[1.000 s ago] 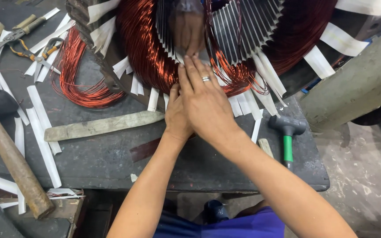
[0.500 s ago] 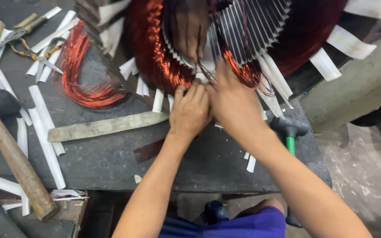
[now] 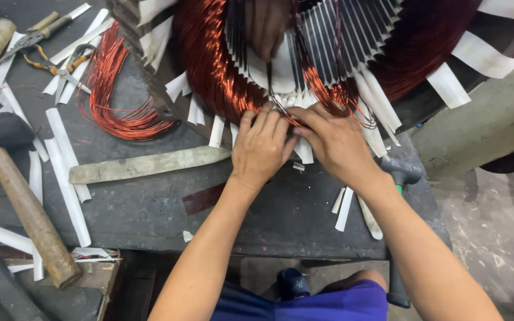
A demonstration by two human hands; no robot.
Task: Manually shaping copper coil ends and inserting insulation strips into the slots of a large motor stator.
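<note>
Thin, springy red-copper winding wire [image 3: 304, 122], at the round slotted stator's [image 3: 352, 41] lower rim: left hand [image 3: 261, 145] and right hand [image 3: 335, 139] both pinch it closed; likely kinks easily, best gripped near the slot.

Copper coil [image 3: 221, 71] of shiny reddish wire, wound in a thick arc through the stator [image 3: 340, 41], dark slotted metal core lying on the surface, white paper strips [image 3: 367, 98] fanning from the slots, thin loose wires [image 3: 295, 116] pinched at the lower edge
</note>
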